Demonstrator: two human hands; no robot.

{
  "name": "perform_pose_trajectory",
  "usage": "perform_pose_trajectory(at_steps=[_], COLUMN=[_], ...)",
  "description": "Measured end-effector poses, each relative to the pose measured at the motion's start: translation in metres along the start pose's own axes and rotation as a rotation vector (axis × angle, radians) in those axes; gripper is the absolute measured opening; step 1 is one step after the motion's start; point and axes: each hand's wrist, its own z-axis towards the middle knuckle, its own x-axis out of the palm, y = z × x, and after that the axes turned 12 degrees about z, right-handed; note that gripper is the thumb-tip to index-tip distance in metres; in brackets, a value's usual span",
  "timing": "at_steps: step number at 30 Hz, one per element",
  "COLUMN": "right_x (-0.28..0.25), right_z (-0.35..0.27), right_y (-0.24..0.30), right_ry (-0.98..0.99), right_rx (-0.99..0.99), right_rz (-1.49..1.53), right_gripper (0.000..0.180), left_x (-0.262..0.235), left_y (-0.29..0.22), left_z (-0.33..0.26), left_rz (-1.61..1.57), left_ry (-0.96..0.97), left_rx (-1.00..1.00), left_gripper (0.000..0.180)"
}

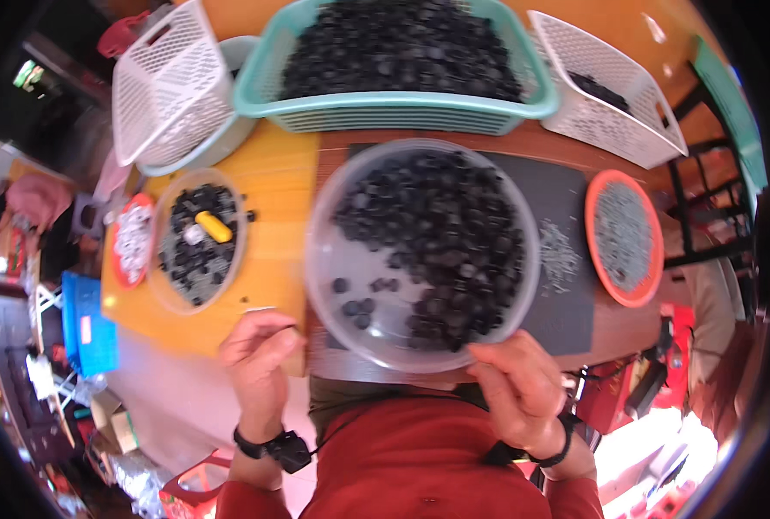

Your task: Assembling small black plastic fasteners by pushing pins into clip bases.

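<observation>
Right in front of me stands a round clear plastic bowl (pixel 329 298), partly filled with small black round pieces (pixel 437 216). Most are heaped at its back and right, a few lie loose at its left. My left hand (pixel 262 346) is left of the bowl over the table edge, thumb and fingers pinched together; what they hold, if anything, is too small to tell. At the bowl's near right rim, my right hand (pixel 523 381) is also closed in a pinch, its fingertips by the rim. I cannot make out what lies between them.
Behind the bowl is a teal basket (pixel 394 102) heaped with black pieces, flanked by white baskets (pixel 164 91). A dark mat (pixel 567 324) bears scattered thin pieces beside an orange dish (pixel 653 259). An oval clear tray (pixel 245 229) with a yellow piece (pixel 213 227) stands left.
</observation>
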Motion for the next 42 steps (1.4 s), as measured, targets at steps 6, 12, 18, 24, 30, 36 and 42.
perform_pose_trajectory(at_steps=[6,12,18,24,30,36,42], right_x=[0.006,0.003,0.007,0.009,0.006,0.004,0.007], right_z=[-0.002,-0.007,-0.005,-0.005,-0.01,-0.017,-0.013], right_y=[-0.001,0.002,-0.001,0.0,-0.003,-0.001,0.007], right_ry=[-0.02,-0.055,-0.06,-0.042,-0.048,-0.06,-0.066], right_rx=[0.015,0.084,0.098,0.054,0.08,0.07,0.117], right_rz=[-0.053,-0.099,-0.132,-0.196,-0.19,-0.205,-0.217], right_gripper=[0.024,0.02,0.02,0.019,0.019,0.018,0.018], left_x=[-0.006,-0.024,-0.032,-0.035,-0.037,-0.035,-0.032], left_y=[0.01,0.025,0.04,0.044,0.036,0.034,0.046], left_z=[0.004,0.001,-0.003,-0.003,0.007,0.042,0.048], left_rz=[-0.237,0.183,0.44,0.585,0.629,0.898,1.083], left_ry=[0.202,0.045,0.045,0.073,-0.05,-0.165,-0.151], left_rx=[-0.102,-0.119,-0.059,-0.013,0.111,0.332,0.48], left_gripper=[0.015,0.012,0.01,0.011,0.011,0.01,0.013])
